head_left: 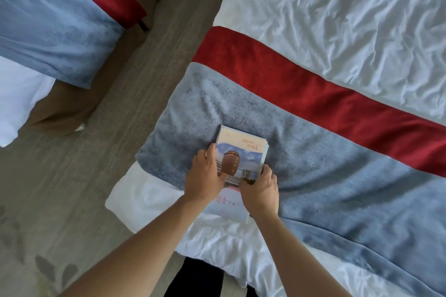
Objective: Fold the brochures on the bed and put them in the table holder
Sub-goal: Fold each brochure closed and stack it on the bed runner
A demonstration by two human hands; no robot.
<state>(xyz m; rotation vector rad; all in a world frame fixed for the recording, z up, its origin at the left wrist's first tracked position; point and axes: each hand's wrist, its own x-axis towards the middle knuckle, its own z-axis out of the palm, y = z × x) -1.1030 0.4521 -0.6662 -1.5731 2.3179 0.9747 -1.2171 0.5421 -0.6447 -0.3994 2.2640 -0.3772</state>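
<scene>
A stack of several brochures lies on the blue-grey bed runner near the bed's corner. The top one shows a brown jar against a sky. My left hand rests flat on the stack's left edge, fingers on the cover. The right edge near the lower corner is gripped by my right hand, its fingers curled over the paper. A white sheet with red characters lies partly under my hands. No table holder is in view.
The bed has a white duvet and a red stripe along the runner. A second bed with the same runner stands at the left. Grey carpet runs between them.
</scene>
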